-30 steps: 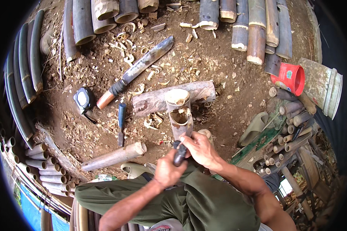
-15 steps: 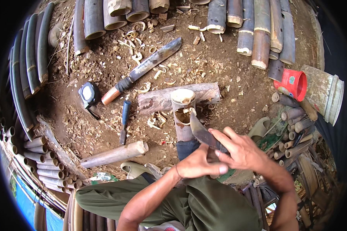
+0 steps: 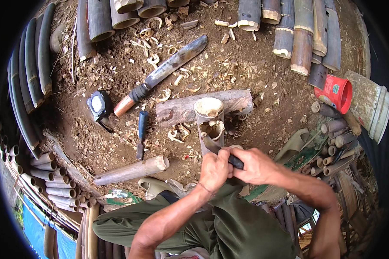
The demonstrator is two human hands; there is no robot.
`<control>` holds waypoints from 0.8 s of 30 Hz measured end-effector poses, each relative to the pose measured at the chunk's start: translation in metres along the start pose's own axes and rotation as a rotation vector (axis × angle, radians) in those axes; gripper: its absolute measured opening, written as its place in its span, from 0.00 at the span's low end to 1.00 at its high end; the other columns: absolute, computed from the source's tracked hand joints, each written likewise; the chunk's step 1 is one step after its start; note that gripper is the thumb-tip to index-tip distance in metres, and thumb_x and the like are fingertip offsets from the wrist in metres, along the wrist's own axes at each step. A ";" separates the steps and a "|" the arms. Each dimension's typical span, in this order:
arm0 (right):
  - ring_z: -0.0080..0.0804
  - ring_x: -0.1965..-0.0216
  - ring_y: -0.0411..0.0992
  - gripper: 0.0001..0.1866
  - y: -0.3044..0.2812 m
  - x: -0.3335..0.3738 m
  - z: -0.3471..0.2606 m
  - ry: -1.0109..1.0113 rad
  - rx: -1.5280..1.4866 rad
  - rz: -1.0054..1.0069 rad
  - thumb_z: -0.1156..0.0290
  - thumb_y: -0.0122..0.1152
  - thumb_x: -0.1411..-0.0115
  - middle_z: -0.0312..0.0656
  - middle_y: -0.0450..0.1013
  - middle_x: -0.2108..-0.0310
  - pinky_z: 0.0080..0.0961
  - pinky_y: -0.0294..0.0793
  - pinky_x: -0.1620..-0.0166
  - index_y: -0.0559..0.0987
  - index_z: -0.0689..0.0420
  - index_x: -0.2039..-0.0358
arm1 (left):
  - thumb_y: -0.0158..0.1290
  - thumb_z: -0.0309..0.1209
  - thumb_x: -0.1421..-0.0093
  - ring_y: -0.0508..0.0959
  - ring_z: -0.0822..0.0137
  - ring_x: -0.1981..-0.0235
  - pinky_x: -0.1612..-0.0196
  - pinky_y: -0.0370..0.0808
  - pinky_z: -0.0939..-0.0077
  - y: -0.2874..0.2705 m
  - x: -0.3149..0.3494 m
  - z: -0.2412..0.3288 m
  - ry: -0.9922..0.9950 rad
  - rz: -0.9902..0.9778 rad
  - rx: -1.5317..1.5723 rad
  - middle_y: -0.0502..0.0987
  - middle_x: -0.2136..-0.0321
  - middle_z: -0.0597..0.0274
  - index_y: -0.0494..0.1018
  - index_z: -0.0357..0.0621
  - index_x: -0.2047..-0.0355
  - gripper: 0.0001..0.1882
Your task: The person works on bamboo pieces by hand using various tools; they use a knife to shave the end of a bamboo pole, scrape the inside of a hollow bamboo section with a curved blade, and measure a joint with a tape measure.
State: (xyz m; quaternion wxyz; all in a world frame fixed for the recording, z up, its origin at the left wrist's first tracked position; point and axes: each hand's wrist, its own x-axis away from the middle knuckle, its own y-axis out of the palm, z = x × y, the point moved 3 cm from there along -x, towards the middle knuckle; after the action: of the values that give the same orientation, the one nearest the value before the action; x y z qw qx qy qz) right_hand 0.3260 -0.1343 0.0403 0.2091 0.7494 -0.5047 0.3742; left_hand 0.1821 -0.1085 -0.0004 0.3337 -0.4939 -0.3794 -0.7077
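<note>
the curved knife [image 3: 210, 144] is gripped by the right hand [image 3: 256, 166]; the left hand [image 3: 215, 169] is curled near its blade, exact hold hidden. the notched bamboo tube [image 3: 203, 123] is propped across a wooden log [image 3: 173, 108]; if rolled by uneven pressure, skin could be cut.

Single head-worn fisheye faces down and forward, from near above left hand [image 3: 214, 169], right hand [image 3: 256, 166] and dirt ground [image 3: 71, 115].
</note>
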 end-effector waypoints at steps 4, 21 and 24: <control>0.57 0.69 0.78 0.26 0.053 -0.005 0.013 0.058 -0.190 0.241 0.68 0.60 0.43 0.57 0.76 0.72 0.44 0.76 0.67 0.71 0.58 0.43 | 0.46 0.39 0.38 0.78 0.34 0.74 0.69 0.76 0.50 -0.028 -0.012 0.015 0.263 0.026 -0.675 0.74 0.79 0.30 0.73 0.26 0.83 0.25; 0.50 0.65 0.78 0.28 0.036 0.017 0.006 -0.018 0.327 0.471 0.71 0.64 0.48 0.50 0.77 0.63 0.41 0.79 0.65 0.71 0.56 0.46 | 0.45 0.39 0.33 0.75 0.59 0.82 0.77 0.72 0.65 -0.007 -0.003 0.020 0.349 -0.104 -0.376 0.73 0.84 0.51 0.75 0.33 0.71 0.20; 0.41 0.70 0.79 0.18 -0.022 0.000 -0.010 -0.165 0.802 0.436 0.66 0.67 0.48 0.44 0.77 0.72 0.35 0.78 0.69 0.76 0.56 0.57 | 0.44 0.42 0.29 0.62 0.77 0.86 0.81 0.61 0.79 0.019 -0.013 0.026 0.199 -0.110 0.124 0.65 0.86 0.70 0.74 0.42 0.66 0.18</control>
State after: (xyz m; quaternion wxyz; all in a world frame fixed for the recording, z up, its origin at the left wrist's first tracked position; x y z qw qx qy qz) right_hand 0.3427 -0.1180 0.0482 -0.2217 0.6748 -0.4807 0.5143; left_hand 0.2135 -0.0939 -0.0033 0.3602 -0.3782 -0.4142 -0.7455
